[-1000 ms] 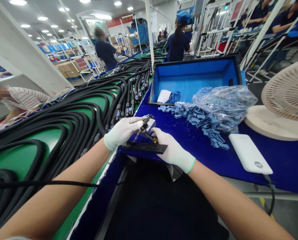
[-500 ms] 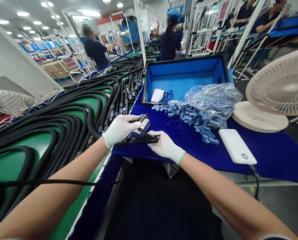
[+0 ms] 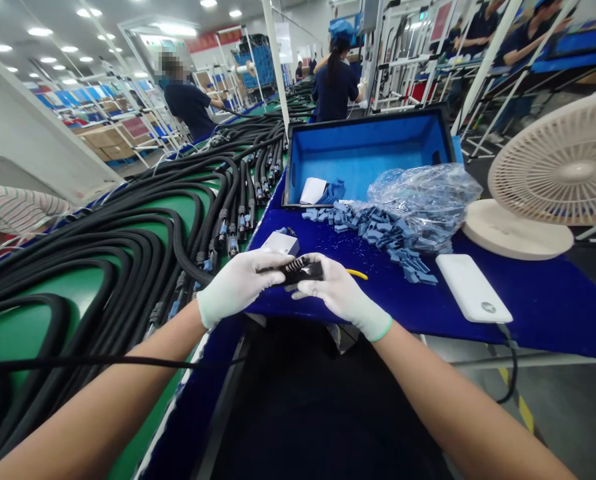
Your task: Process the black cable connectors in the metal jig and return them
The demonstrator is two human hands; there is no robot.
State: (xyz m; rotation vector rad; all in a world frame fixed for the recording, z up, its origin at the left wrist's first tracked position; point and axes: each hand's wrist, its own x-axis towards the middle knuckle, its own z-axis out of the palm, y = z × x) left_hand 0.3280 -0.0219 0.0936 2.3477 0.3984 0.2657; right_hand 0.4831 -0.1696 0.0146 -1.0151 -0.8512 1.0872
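Both hands wear white gloves and meet over the front edge of the blue table. My left hand point(image 3: 243, 283) is closed on the left end of a small black part with a spring-like coil point(image 3: 296, 265). From the other side, my right hand point(image 3: 335, 287) grips the black body of that same part. A yellow-tipped piece point(image 3: 357, 274) sticks out to the right behind my right fingers. Just beyond my left hand sits a grey-white block point(image 3: 281, 244). Farther back lies a pile of small blue clips point(image 3: 378, 227). The undersides of the fingers are hidden.
Black hoses point(image 3: 128, 247) cover the green surface at left. A blue bin point(image 3: 368, 153), a crumpled plastic bag point(image 3: 423, 200), a white power bank point(image 3: 473, 288) with cable and a beige fan point(image 3: 573, 167) stand behind and right. Several people are around.
The hands have come together at slightly different places on the black part, its coil now lying between them. My left hand has moved off the block, and the yellow-tipped piece now shows.
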